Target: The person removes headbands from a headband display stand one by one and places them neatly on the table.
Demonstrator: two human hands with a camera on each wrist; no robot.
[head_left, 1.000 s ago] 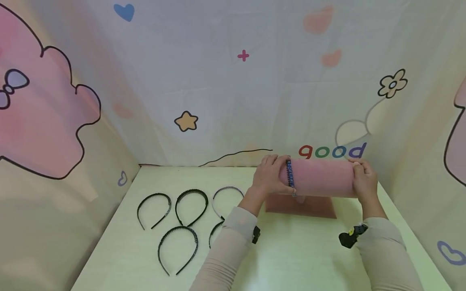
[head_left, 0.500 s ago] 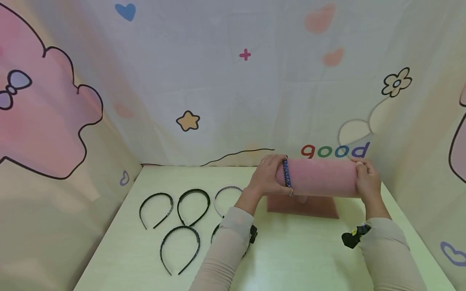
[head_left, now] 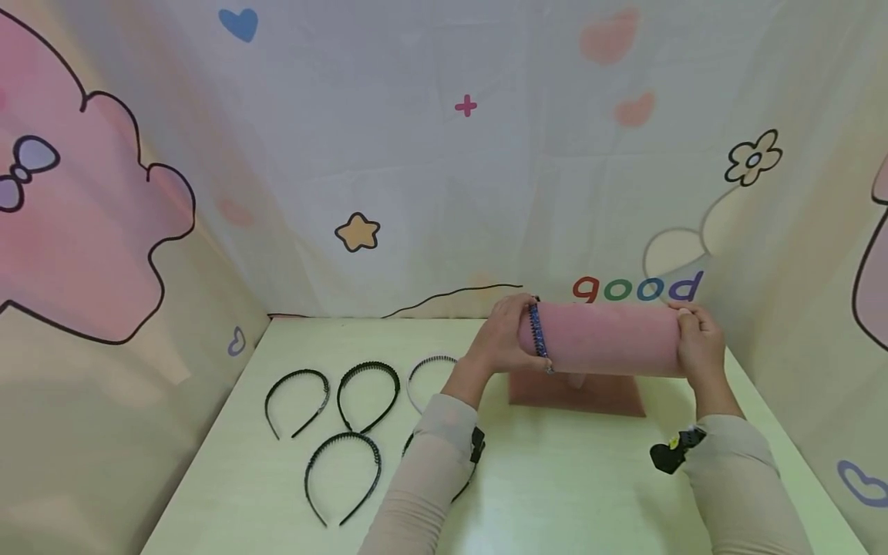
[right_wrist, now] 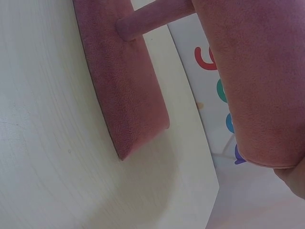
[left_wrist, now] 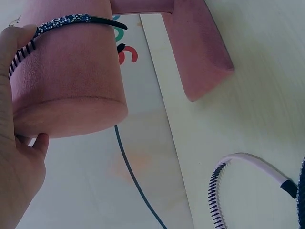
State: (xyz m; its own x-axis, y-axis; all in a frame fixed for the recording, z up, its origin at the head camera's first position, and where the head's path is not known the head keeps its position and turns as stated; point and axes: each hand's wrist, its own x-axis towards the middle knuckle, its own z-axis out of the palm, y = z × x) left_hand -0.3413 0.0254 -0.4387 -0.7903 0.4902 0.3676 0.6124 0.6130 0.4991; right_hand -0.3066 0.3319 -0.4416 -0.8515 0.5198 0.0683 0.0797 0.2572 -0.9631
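A pink plush headband stand has a horizontal roll (head_left: 610,339) on a short post above its flat base (head_left: 576,397). A blue glittery headband (head_left: 537,331) with comb teeth arches over the roll near its left end. My left hand (head_left: 501,339) holds that headband; in the left wrist view the thumb lies on the glittery band (left_wrist: 62,23), and a fingertip touches the roll's end face. My right hand (head_left: 702,343) grips the roll's right end, thumb in front. In the right wrist view only part of the right hand (right_wrist: 293,181) shows.
Several headbands lie on the pale table (head_left: 555,493) to the left: black ones (head_left: 343,435) and a white one (head_left: 409,378). Another dark headband (head_left: 465,489) is partly hidden under the left sleeve. A printed curtain (head_left: 416,154) stands behind the table.
My left hand and the glittery headband have slid left along the roll, toward its left end. My right hand keeps its grip on the right end.
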